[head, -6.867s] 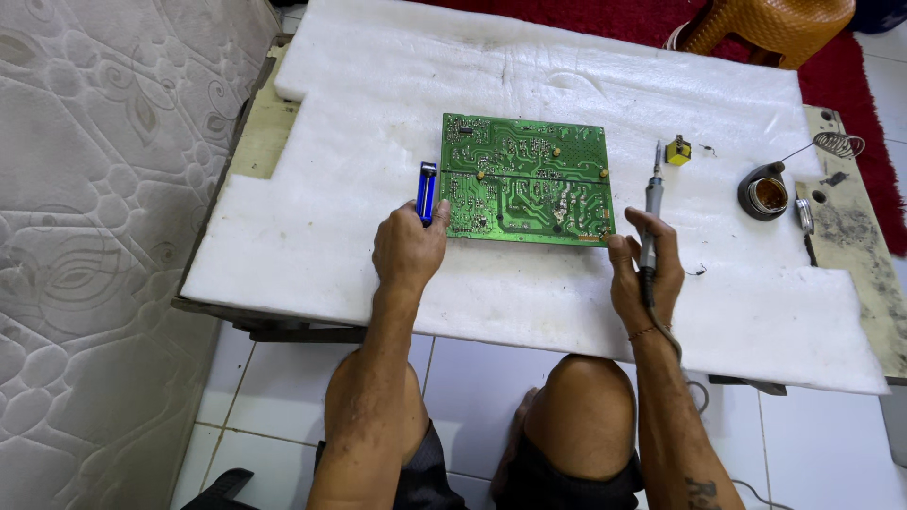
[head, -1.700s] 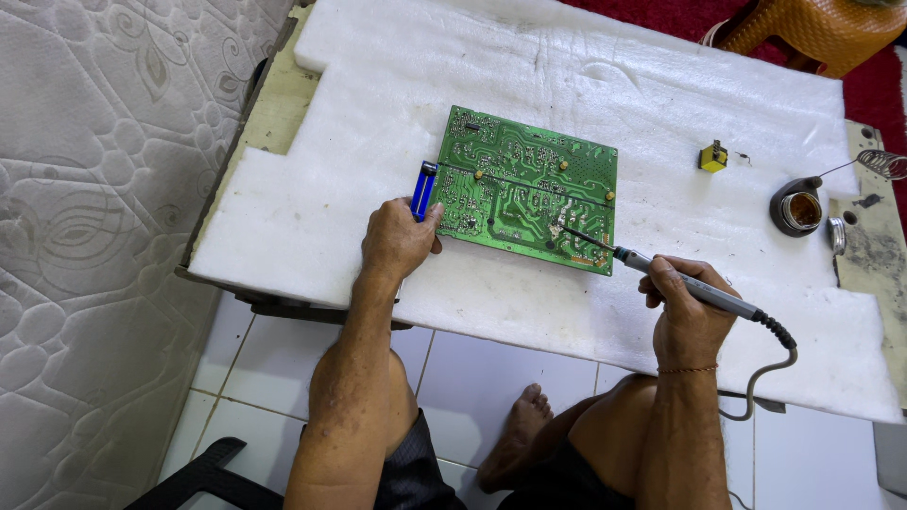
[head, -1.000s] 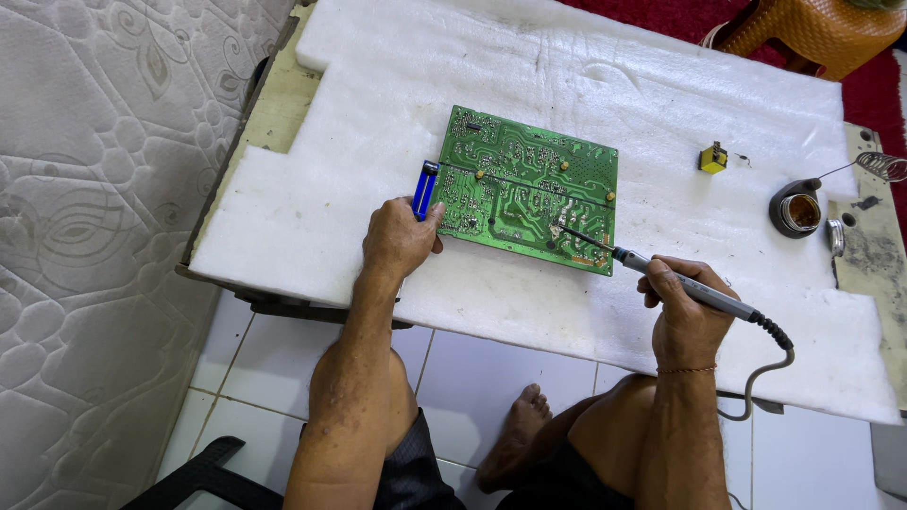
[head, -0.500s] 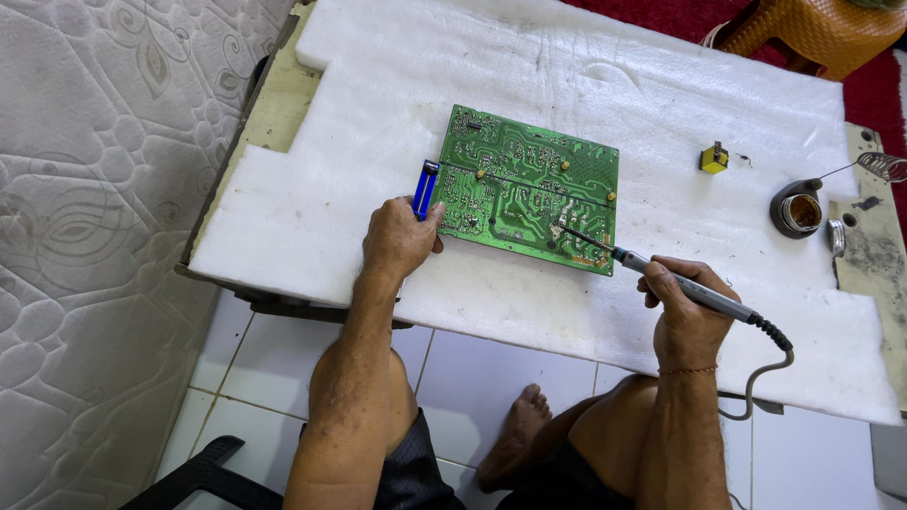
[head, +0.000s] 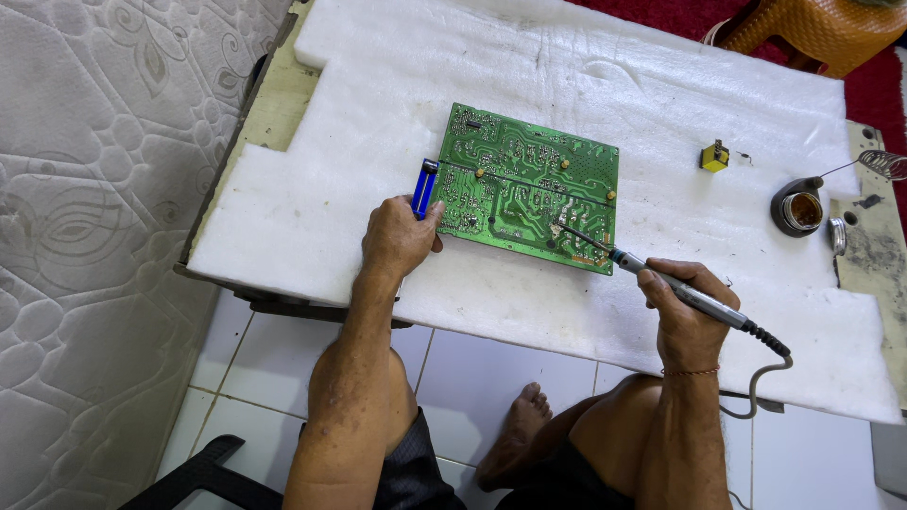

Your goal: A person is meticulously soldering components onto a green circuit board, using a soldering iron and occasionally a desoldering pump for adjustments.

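Observation:
A green circuit board [head: 529,184] lies solder side up on a white foam sheet [head: 586,85] that covers the low table. My right hand [head: 682,307] grips a grey soldering iron [head: 680,291] like a pen, and its tip touches the board near the lower right corner. My left hand [head: 399,236] rests on the foam at the board's left edge, fingers curled around a blue pen-shaped tool [head: 424,187] that points away from me.
A small yellow block component [head: 714,156] lies right of the board. A round iron stand with a wire coil [head: 803,206] sits at the table's right edge. A quilted mattress [head: 94,189] stands on the left. An orange chair [head: 812,28] is beyond the table.
Seven seconds ago my right hand held the iron upright, off to the right of the board; now its tip rests on the board. In the last second nothing has visibly moved.

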